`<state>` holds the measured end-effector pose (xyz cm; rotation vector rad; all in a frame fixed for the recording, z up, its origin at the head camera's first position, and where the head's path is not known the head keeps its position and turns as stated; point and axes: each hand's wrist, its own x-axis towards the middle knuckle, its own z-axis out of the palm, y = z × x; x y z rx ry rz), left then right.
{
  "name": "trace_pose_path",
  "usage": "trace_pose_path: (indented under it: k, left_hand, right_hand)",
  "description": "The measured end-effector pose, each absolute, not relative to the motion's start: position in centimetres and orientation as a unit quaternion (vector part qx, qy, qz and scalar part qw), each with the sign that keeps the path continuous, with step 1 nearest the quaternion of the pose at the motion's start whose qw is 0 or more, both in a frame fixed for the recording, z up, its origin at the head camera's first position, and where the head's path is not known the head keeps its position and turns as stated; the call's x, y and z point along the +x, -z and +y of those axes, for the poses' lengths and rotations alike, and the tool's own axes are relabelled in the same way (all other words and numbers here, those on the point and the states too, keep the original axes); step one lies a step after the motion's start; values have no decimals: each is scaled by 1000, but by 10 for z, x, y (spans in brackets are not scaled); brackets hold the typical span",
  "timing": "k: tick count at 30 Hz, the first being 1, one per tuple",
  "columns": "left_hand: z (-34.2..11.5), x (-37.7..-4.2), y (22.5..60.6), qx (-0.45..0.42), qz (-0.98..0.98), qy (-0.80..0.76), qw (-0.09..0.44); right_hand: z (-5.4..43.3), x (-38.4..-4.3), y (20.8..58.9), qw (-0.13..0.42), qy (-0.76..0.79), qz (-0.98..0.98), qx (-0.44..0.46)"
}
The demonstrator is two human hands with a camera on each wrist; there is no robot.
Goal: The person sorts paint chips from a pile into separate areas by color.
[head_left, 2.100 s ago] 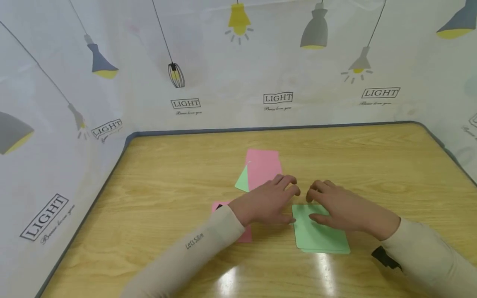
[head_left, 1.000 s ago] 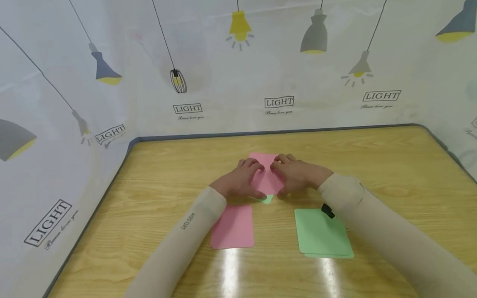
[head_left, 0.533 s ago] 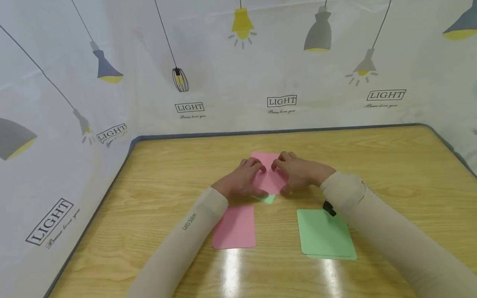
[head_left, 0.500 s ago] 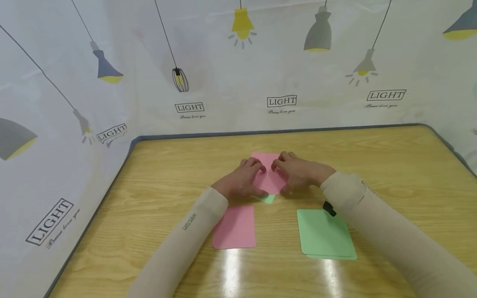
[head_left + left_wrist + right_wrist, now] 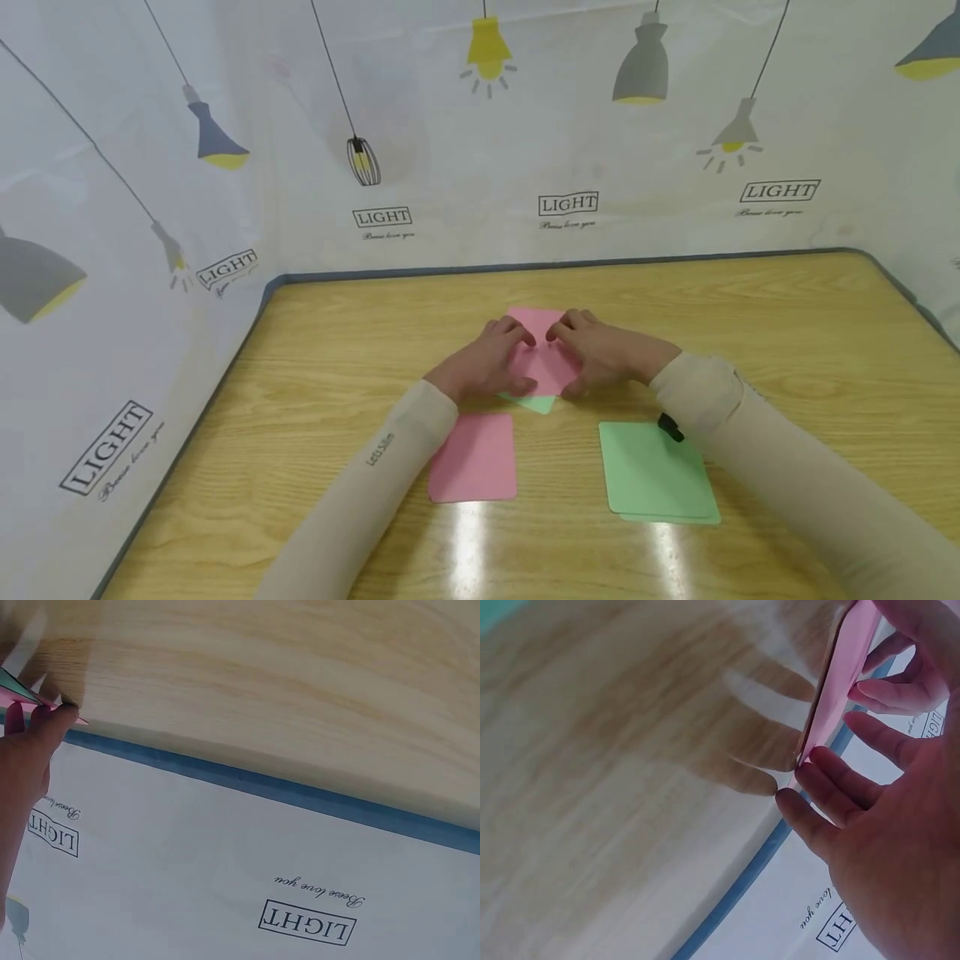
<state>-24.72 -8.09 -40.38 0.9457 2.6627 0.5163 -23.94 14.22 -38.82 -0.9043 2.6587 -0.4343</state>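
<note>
Toward the back middle of the table lies a pink square card [image 5: 542,367], with a corner of a green card [image 5: 540,404] showing under its near edge. My left hand [image 5: 491,358] holds the pink card at its left side, fingers bent on top and thumb near the front edge. Opposite it, my right hand [image 5: 603,350] holds the right side in the same way. In the right wrist view, bent fingertips [image 5: 804,774] meet the edge of the pink card [image 5: 840,675]. The left wrist view shows pink and green edges [image 5: 19,688] at the left fingers.
A pink square card [image 5: 474,458] lies in front of my left hand. Slightly offset green cards [image 5: 660,475] lie at the front right, below a small black piece [image 5: 671,427] at the right cuff. A white sheet printed with lamps [image 5: 450,167] walls the wooden table [image 5: 360,333].
Both hands have moved from above the front cards to the pink card at the back and taken its sides. The green corner now shows at its near edge. Lately they have barely moved.
</note>
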Motion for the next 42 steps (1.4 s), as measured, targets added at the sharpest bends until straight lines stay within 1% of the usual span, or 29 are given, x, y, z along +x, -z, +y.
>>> trace_pose_path:
  k: [8, 12, 17, 19, 30, 35, 42]
  left_hand:
    - [-81, -242, 405, 317, 921, -179, 140]
    - [-79, -239, 406, 330, 921, -162, 133]
    - [-75, -237, 405, 366, 913, -151, 99]
    - [-75, -237, 405, 368, 912, -153, 95]
    - [-83, -231, 392, 343, 914, -182, 117]
    - [-97, -216, 381, 342, 922, -140, 115]
    - [-112, -180, 367, 354, 927, -82, 91]
  right_hand:
    - [143, -240, 388, 147, 135, 928, -313]
    - [143, -238, 390, 122, 125, 928, -329]
    - [144, -234, 391, 84, 115, 923, -358]
    - [144, -233, 391, 76, 112, 921, -366]
    - [140, -222, 382, 78, 127, 917, -371]
    - [128, -210, 378, 79, 140, 906, -393]
    - [111, -189, 370, 87, 135, 888, -431]
